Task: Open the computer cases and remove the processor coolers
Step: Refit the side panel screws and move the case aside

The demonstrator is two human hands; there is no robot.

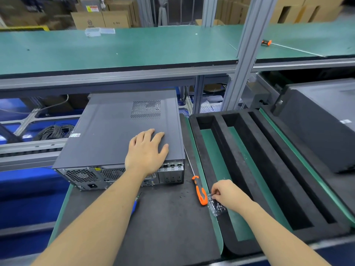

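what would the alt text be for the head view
A person's left hand lies flat on a closed grey computer case, while the right hand reaches into a small clear box of screws. An orange screwdriver lies between them on the dark mat.

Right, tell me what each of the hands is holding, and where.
The left hand holds nothing; it rests flat on the computer case lid. The right hand has its fingertips at the top edge of a small clear box of screws.

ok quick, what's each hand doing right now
Left hand: open, flat on the grey metal computer case.
Right hand: fingers curled, pinching at the small clear plastic screw box.
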